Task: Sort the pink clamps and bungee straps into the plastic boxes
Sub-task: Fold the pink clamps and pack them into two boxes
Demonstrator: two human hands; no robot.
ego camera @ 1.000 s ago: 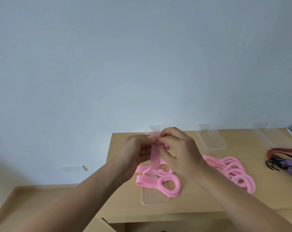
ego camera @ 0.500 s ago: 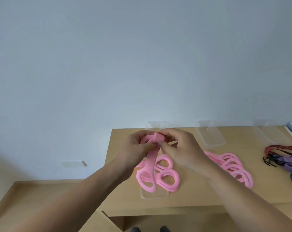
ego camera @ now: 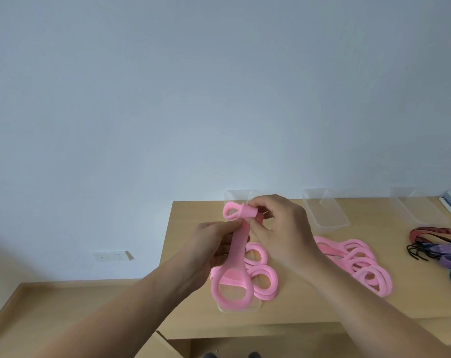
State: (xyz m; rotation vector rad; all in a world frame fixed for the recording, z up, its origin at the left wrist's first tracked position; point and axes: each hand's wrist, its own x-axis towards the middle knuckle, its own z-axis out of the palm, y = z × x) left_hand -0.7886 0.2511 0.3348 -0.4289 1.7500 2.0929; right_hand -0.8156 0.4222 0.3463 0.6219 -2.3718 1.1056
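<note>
A long pink clamp [ego camera: 238,244] with a loop at each end hangs upright above a clear plastic box [ego camera: 241,306] near the table's front edge. My left hand [ego camera: 214,244] grips its flat middle band. My right hand [ego camera: 278,226] pinches the folded upper loop. More pink clamps [ego camera: 260,277] lie in and over that box. A pile of pink clamps [ego camera: 358,264] lies on the table to the right. Bungee straps [ego camera: 441,251] in red, purple, black and blue lie at the right edge.
Three more clear plastic boxes stand along the table's back edge: one [ego camera: 236,200] behind my hands, one [ego camera: 322,213] in the middle, one [ego camera: 415,208] at the right. The wooden table [ego camera: 188,280] meets a pale wall; a lower wooden surface [ego camera: 20,316] lies to the left.
The clamp has been raised and straightened; its lower loop now hangs over the front box. My right hand has folded the upper loop over, and my left hand has slid down to the band.
</note>
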